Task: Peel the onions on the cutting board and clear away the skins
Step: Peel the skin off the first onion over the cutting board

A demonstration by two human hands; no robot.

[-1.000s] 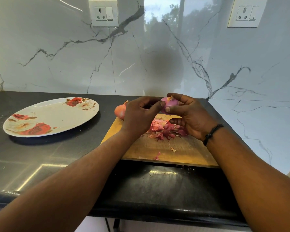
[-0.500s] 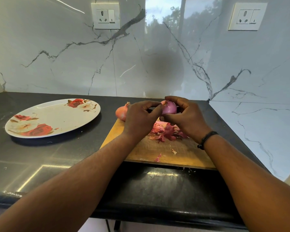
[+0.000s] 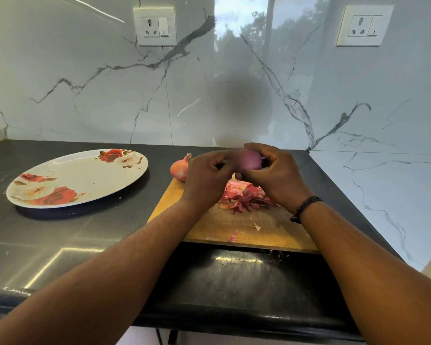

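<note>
A smooth purple peeled onion [image 3: 250, 160] is held above the wooden cutting board [image 3: 269, 232]. My right hand [image 3: 275, 176] grips it from the right with curled fingers. My left hand [image 3: 204, 179] curls against its left side, thumb and fingertips on it. Under my hands lies a heap of red onion skins [image 3: 244, 196]. Two small skin scraps [image 3: 233, 237] lie nearer the board's front edge. An unpeeled orange-brown onion [image 3: 179, 169] sits at the board's far left corner, partly hidden by my left hand.
A large oval plate [image 3: 77, 178] with a rose pattern rests on the black counter [image 3: 47, 245] to the left of the board. Marble walls stand behind and to the right, with two sockets [image 3: 155, 26] high up. The counter's front edge runs below the board.
The onion has turned in my hands, so its smooth purple side faces up and the stem tip no longer shows. My hands have closed in tighter round it.
</note>
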